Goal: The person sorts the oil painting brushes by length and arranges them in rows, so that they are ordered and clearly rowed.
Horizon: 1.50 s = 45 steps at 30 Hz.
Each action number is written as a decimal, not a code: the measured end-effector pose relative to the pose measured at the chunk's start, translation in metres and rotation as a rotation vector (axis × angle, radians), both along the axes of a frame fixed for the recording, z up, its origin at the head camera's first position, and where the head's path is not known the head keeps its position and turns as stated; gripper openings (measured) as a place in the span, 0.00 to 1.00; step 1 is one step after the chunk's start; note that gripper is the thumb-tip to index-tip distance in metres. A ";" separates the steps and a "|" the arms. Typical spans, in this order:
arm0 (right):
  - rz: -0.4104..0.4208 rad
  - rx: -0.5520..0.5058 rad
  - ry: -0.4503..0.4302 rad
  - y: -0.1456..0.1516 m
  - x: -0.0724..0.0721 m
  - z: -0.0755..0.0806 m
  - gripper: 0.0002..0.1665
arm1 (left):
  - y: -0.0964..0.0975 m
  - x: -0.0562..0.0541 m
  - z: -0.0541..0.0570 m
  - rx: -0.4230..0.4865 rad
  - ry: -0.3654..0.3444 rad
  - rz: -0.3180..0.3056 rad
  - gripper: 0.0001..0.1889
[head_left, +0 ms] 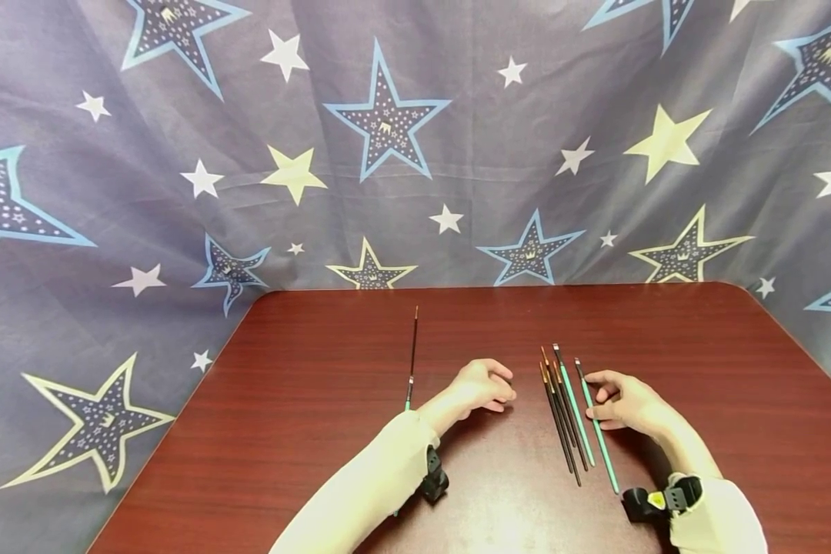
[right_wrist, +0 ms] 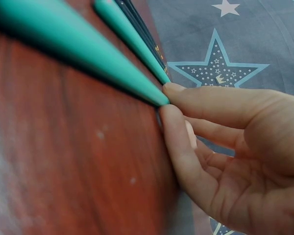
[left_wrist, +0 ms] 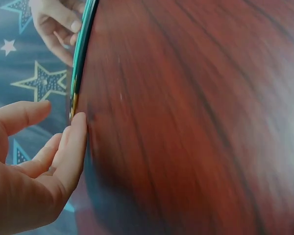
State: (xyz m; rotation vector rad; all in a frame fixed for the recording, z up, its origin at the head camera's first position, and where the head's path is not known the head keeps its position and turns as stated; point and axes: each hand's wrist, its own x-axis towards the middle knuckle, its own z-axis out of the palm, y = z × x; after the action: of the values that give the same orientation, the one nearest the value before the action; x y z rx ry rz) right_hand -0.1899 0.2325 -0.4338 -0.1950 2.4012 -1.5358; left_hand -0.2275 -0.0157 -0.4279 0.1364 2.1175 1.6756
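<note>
Right hand (head_left: 626, 400) pinches a teal brush (head_left: 602, 446) beside the brush bundle (head_left: 561, 423) on the worktop (head_left: 305, 400). Left hand (head_left: 485, 385) loose, holding nothing. Two brushes lie apart at left: a black brush (head_left: 414, 346), a teal-handled one (head_left: 408, 396). Sorting seems partway; bundle likely left.

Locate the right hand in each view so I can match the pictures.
Head: the right hand is right of centre, fingertips at the rightmost green brush.
Left wrist: the right hand is at upper left, cut off by the top edge.
Right wrist: the right hand fills the lower right.
Shared landmark: the star-patterned curtain.
</note>
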 end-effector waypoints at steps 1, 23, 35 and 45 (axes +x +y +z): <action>-0.001 0.001 0.000 0.000 0.000 0.000 0.37 | 0.003 0.000 -0.001 0.009 -0.010 0.000 0.17; -0.005 0.015 -0.004 0.001 0.000 0.001 0.37 | 0.061 0.003 -0.006 -0.043 0.002 0.199 0.17; -0.018 0.024 0.000 0.000 -0.001 0.001 0.36 | 0.064 0.006 -0.002 -0.335 0.191 0.167 0.19; -0.010 0.022 0.005 0.001 -0.001 0.000 0.36 | 0.067 0.007 0.003 -0.537 0.253 0.123 0.19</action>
State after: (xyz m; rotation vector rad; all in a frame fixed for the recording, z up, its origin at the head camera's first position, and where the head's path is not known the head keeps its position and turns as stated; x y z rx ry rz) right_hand -0.1911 0.2332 -0.4343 -0.1830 2.4259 -1.5137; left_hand -0.2209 0.0509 -0.4254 0.0551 2.7371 1.1372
